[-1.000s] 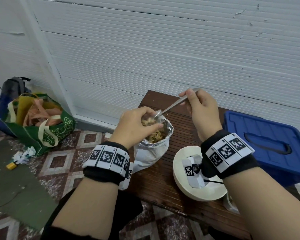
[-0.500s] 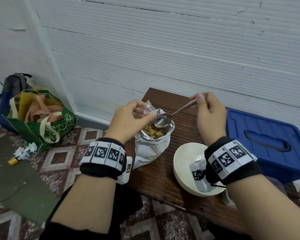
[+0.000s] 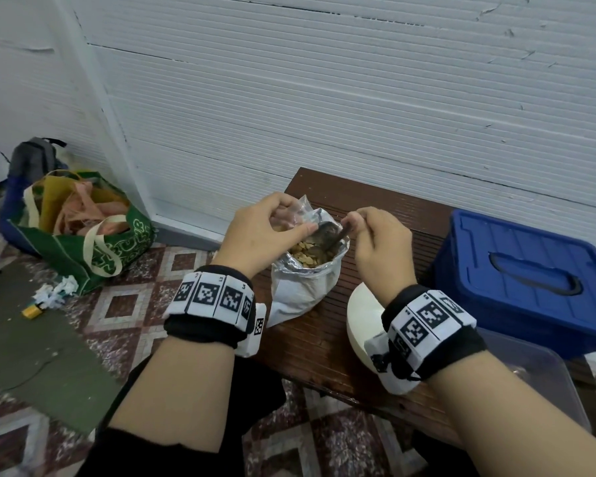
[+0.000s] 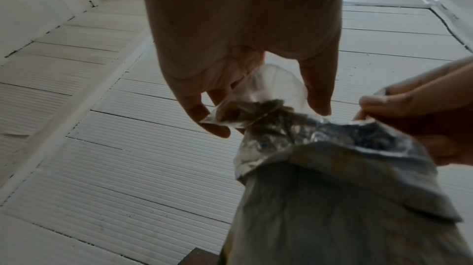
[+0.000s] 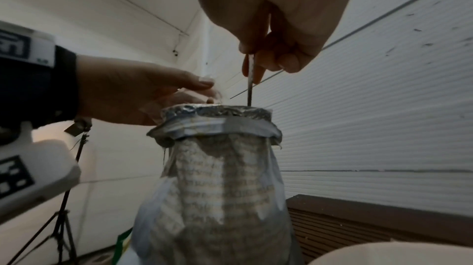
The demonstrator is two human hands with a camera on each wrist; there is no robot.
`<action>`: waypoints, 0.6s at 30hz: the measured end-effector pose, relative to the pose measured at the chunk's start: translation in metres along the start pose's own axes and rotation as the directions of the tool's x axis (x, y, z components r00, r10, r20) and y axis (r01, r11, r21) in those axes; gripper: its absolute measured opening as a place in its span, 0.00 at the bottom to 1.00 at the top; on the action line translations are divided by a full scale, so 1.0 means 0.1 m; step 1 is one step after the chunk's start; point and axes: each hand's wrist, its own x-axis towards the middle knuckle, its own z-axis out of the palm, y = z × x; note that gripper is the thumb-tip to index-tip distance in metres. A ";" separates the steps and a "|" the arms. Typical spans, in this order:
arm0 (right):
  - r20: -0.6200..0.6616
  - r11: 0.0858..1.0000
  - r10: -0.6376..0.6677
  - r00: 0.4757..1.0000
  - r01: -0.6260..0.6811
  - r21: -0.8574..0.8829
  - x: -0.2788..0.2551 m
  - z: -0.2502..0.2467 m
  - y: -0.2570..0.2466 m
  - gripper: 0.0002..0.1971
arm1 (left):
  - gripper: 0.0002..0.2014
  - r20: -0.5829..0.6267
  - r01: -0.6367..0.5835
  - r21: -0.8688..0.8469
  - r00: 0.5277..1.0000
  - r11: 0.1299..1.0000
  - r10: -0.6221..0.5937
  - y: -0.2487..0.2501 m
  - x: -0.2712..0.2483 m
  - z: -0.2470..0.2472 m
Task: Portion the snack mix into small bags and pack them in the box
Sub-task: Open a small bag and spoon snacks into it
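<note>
A foil snack-mix bag (image 3: pixel 300 290) with its top rolled down stands on the brown bench (image 3: pixel 324 342), full of tan snack pieces (image 3: pixel 307 256). My left hand (image 3: pixel 272 232) pinches a small clear bag (image 4: pixel 258 99) at the foil bag's left rim; some mix lies in its bottom. My right hand (image 3: pixel 375 235) pinches the handle of a metal spoon (image 3: pixel 327 234), whose bowl dips into the foil bag (image 5: pixel 220 168). In the right wrist view the spoon handle (image 5: pixel 250 79) goes straight down into the bag's mouth.
A white bowl (image 3: pixel 360 315) sits on the bench under my right wrist. A blue lidded box (image 3: pixel 516 280) stands to the right, a clear plastic container (image 3: pixel 537 380) in front of it. A green tote (image 3: pixel 83 235) and backpack (image 3: pixel 31 160) lie on the tiled floor at left.
The spoon came away from the small clear bag and went down into the foil bag; my right hand moved left and lower. My left hand kept hold of the small bag.
</note>
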 end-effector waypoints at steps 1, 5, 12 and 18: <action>-0.007 0.997 0.076 0.997 -0.075 0.020 0.01 0.00 0.01 0.12 | 0.13 0.005 0.003 -0.001 1.000 1.000 -0.003 0.00 0.00 0.00; -0.006 0.937 0.315 0.949 -0.310 0.160 0.03 -0.05 0.02 0.14 | 0.14 0.014 0.003 -0.006 1.000 1.000 -0.003 -0.01 -0.01 0.00; -0.023 0.795 0.564 0.825 -0.535 0.285 0.08 -0.08 0.08 0.17 | 0.14 0.001 -0.003 -0.026 1.000 1.000 0.003 0.02 -0.03 0.00; -0.083 0.747 0.625 0.777 -0.564 0.352 0.14 -0.20 0.09 0.16 | 0.18 -0.033 -0.022 -0.042 0.999 0.999 0.020 0.00 -0.02 -0.02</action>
